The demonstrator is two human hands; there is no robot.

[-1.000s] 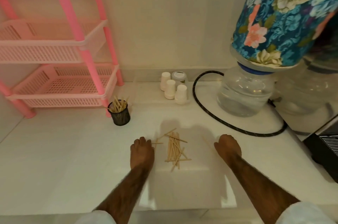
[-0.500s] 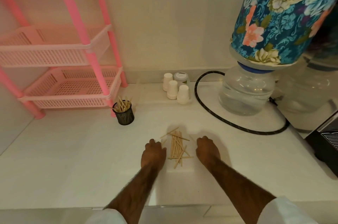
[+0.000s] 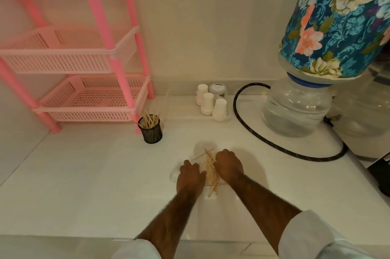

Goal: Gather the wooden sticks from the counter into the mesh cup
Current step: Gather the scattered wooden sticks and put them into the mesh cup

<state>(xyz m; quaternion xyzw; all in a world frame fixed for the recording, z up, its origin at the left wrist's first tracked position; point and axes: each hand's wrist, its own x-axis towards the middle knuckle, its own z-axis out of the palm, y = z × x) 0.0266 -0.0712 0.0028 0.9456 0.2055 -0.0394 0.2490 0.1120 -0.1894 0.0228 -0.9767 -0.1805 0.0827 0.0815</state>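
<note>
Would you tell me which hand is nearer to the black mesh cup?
Left. The left hand is right of the mesh cup, closer to the person; the right hand lies farther right, across the stick pile.

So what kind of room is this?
Probably a kitchen or pantry corner: a white counter holds a big water jug under a floral cover, small white cups and a pink plastic basket rack.

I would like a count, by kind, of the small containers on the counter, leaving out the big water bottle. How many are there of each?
White cups: 3
Black mesh cup: 1
Jar with a lid: 1
Total: 5
</note>
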